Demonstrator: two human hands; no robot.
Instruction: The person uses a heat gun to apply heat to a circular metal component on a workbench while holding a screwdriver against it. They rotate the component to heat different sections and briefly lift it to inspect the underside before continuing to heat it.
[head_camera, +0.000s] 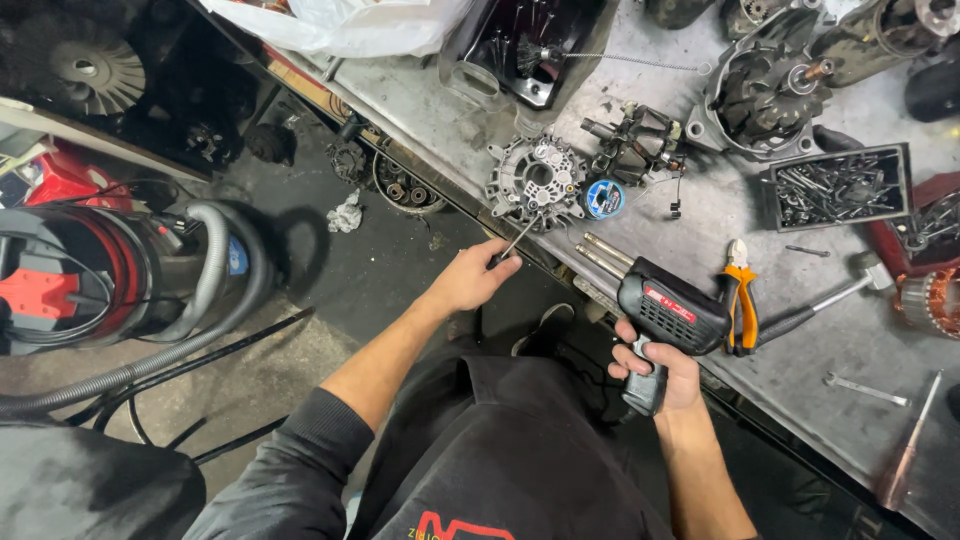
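Left hand (470, 280) is closed around the handle of a thin screwdriver (519, 238), held just off the near edge of the table (800, 330); the tip reaches over the edge to the grey alternator housing (538, 182). Right hand (660, 372) grips the handle of a black soldering gun (668, 312), whose body lies across the table edge with its twin prongs pointing toward the housing. A red rectangular label sits on the side of the gun.

Just beside the housing: a small round blue-rimmed tin (604, 198) and a rotor (640, 145). Orange-handled pliers (741, 295) lie touching the gun body, a hammer (835, 292) next to them. A black tray of screws (838, 186) stands further back.

Table edge runs diagonally; open floor (330, 290) lies left of it, bounded by a vacuum hose (205, 275)
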